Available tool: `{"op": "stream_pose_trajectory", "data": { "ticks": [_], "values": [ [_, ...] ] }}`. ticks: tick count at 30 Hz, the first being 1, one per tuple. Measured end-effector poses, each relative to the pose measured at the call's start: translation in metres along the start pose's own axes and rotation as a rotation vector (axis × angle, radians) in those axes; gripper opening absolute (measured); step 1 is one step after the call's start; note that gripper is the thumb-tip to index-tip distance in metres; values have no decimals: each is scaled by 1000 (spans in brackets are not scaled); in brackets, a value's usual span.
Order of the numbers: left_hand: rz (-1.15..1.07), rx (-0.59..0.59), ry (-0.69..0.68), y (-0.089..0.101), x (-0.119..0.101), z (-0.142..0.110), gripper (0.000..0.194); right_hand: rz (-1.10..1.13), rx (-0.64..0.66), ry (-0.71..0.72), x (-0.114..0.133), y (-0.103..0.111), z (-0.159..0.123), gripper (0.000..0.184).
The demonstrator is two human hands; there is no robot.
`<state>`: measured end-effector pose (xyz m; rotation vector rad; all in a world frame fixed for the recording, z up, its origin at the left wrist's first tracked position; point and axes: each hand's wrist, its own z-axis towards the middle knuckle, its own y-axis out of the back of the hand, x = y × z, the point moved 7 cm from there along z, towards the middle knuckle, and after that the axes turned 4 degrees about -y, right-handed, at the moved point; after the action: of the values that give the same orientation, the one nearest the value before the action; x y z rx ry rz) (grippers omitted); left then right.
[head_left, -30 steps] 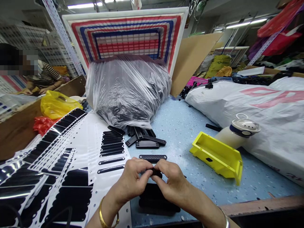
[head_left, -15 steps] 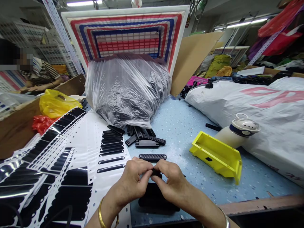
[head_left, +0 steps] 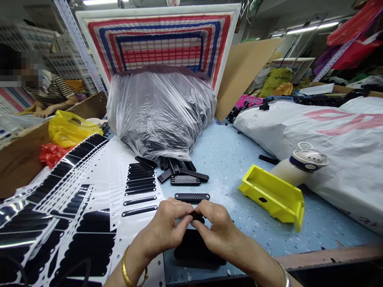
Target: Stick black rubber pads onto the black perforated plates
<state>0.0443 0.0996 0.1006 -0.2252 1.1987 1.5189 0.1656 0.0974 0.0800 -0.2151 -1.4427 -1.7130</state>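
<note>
Near the front edge of the speckled blue table, my left hand [head_left: 170, 224] and my right hand [head_left: 217, 227] meet fingertip to fingertip. Both pinch a small black piece [head_left: 197, 217], mostly covered by the fingers, so its kind does not show. Under my hands lies a larger black object [head_left: 196, 251], partly hidden by my right wrist. Just beyond my fingers is a black strip with a mesh pattern [head_left: 192, 197]. To the left, a white sheet [head_left: 140, 235] carries rows of glossy black strip stickers [head_left: 139, 201].
A plastic bag of black parts [head_left: 161, 115] spills several black strips [head_left: 185, 180] in front of a striped basket [head_left: 158, 18]. On the right are a yellow bin [head_left: 272, 199], a bottle [head_left: 295, 169] and a large white sack [head_left: 338, 147]. Another person [head_left: 50, 91] sits at far left.
My hands keep nearly the same pinch on the small black piece. The other person's forearm at far left has shifted slightly.
</note>
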Motion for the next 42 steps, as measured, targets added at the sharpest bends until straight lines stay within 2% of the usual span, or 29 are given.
{"op": "stream_pose_trajectory", "data": {
  "ticks": [9, 22, 36, 42],
  "values": [
    [17, 37, -28, -2, -2, 0, 25, -8, -5, -16, -1, 0, -1, 12],
    [-24, 103, 5, -4, -3, 4, 27, -16, 5, -26, -2, -2, -2, 13],
    [40, 91, -16, -7, -5, 0, 25, -50, -26, 23, 4, 1, -3, 15],
    [118, 88, -63, -10, -11, 1, 24, -58, -44, -16, -1, 0, -8, 13]
  ]
}}
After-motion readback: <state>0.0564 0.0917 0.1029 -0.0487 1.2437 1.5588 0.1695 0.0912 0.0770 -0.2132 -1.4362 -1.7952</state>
